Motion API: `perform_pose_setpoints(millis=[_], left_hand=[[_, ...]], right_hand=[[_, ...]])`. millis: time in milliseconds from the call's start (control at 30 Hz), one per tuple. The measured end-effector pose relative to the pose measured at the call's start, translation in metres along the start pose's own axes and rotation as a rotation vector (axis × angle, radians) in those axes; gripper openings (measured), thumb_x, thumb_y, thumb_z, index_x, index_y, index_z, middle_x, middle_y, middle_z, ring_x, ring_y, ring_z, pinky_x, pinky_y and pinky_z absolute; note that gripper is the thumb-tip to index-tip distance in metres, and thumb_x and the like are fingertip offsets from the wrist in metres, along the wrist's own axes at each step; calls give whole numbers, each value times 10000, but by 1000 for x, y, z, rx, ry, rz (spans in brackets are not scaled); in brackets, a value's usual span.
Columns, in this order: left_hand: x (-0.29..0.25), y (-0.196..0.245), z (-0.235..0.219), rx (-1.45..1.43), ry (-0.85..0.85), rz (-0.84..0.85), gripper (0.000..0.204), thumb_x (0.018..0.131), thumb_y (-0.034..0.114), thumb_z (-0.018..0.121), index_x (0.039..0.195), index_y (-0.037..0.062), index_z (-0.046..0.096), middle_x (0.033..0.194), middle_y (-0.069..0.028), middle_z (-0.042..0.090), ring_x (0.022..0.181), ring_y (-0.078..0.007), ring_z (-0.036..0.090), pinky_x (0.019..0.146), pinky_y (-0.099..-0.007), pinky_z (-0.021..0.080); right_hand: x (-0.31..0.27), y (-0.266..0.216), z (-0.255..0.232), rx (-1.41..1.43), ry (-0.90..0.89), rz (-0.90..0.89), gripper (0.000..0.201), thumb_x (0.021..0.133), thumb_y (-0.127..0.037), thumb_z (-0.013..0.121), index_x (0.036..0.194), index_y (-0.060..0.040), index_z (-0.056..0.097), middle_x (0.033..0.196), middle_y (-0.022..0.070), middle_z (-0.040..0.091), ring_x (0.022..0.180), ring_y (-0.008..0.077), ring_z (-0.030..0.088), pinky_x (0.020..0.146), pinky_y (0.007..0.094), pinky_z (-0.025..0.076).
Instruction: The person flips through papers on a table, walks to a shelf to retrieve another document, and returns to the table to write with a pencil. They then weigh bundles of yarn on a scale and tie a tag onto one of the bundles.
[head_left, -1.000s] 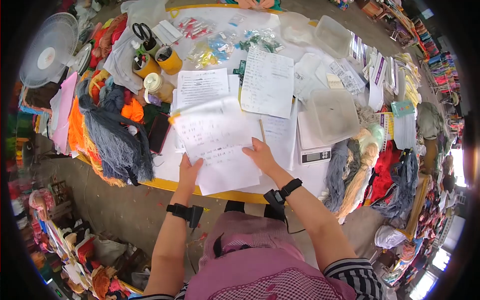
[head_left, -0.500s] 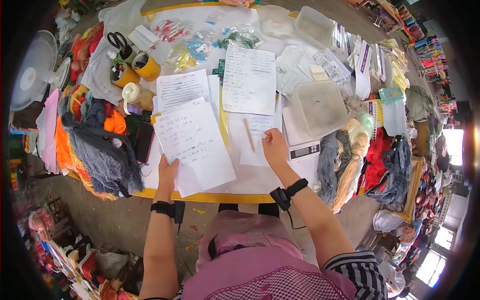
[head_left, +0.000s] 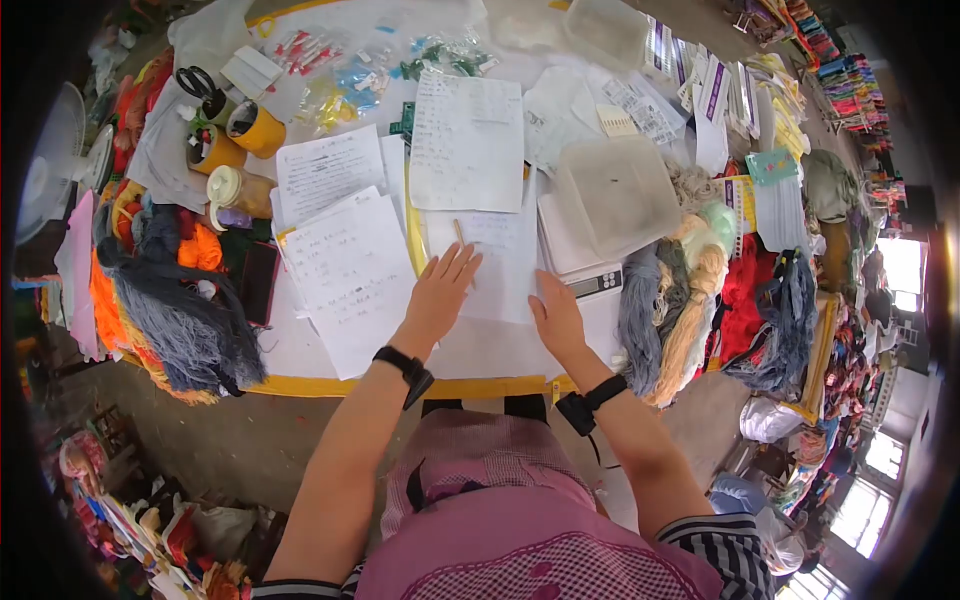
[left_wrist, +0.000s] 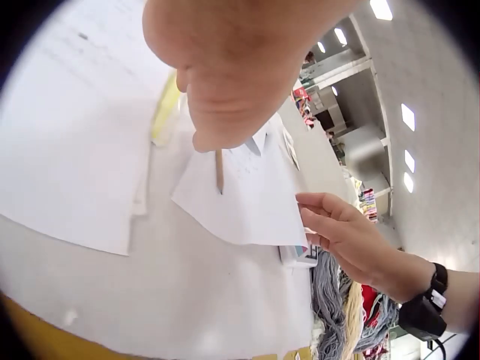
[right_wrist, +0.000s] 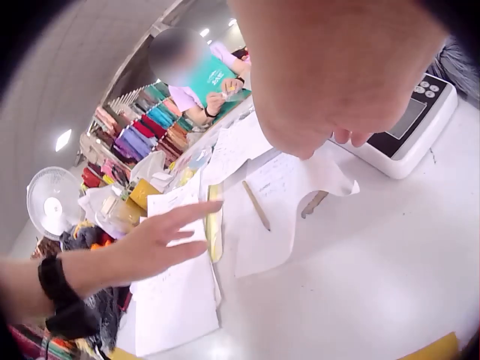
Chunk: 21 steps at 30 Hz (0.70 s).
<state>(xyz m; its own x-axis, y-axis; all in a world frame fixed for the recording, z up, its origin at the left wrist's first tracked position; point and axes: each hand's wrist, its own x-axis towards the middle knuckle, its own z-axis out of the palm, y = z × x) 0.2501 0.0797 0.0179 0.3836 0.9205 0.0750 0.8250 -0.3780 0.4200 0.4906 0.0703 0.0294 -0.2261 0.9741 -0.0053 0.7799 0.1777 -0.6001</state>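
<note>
Left hand point(head_left: 440, 295): fingers straight, parted, empty, near pencil point(right_wrist: 256, 205).
Right hand point(head_left: 560, 320): at raised edge of loose sheet point(left_wrist: 255, 214); pinch cannot be told.
Position of loose sheet: between the 2 hands, under pencil.
Written page point(head_left: 345, 265): now released; work apparently shifts rightward.

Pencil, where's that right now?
In the right wrist view, the pencil lies near the centre on a sheet, between the yellow strip on its left and the white scale on its right.
</note>
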Motion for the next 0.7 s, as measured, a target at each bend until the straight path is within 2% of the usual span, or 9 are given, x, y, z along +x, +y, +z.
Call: perform_pose_setpoints(millis=[67,200,267,333,400,467,533,700], left_hand=[[11,5,3,25,-81,-28,722,753,185,714,1389,89,385,1461,-64,350,1343,-263,337,1070,-422,330],[4,6,-1,152,-162,-47,774,749,226,736,1405,67,358,1478,-65,320,1349,-254,325,1074,-430,324],[-5,8,-6,284,-237,-110,789,763,304,729,1408,54,351,1476,-62,324,1354,-239,317,1062,-377,350],[-15,6,-4,271,-263,-146,790,770,304,724,1410,41,342,1475,-73,323,1351,-245,320,1057,-362,355],[-25,6,-2,255,-291,-181,793,777,304,720,1411,28,333,1474,-84,322,1348,-252,323,1052,-347,361],[-32,9,1,180,-257,-211,783,758,231,731,1392,-12,341,1477,-110,304,1336,-287,337,1044,-350,368],[-36,15,0,177,-256,-224,756,762,213,723,1379,-22,354,1460,-121,323,1326,-289,348,1044,-348,371],[-55,6,8,166,-256,-226,656,801,222,681,1334,-41,403,1410,-138,380,1287,-277,387,1026,-339,395]], right_hand=[[-4,3,0,2,-70,14,456,853,-108,596,1274,-16,445,1223,199,528,1089,390,491,925,445,410],[-10,3,5,-48,-135,-27,555,888,-164,577,1367,-1,350,1355,222,436,1210,388,435,1014,430,375],[-11,-3,6,-55,-138,-23,586,897,-183,572,1392,3,320,1393,227,399,1249,385,410,1042,426,359],[-10,-8,5,-5,-131,-57,600,906,-170,562,1414,3,293,1439,229,332,1301,390,353,1076,422,313],[-7,-13,6,-21,-173,-86,631,889,-194,588,1413,2,297,1443,226,331,1310,386,347,1076,425,318],[-8,-15,11,-42,-214,-112,662,872,-219,615,1412,1,302,1448,222,330,1320,381,340,1075,428,323],[-11,-13,19,-185,-305,-175,718,849,-220,650,1430,-19,281,1494,201,253,1382,343,251,1100,427,282],[2,-1,32,-326,-338,-217,812,777,-228,716,1434,-31,281,1515,158,225,1401,311,223,1106,419,271]])
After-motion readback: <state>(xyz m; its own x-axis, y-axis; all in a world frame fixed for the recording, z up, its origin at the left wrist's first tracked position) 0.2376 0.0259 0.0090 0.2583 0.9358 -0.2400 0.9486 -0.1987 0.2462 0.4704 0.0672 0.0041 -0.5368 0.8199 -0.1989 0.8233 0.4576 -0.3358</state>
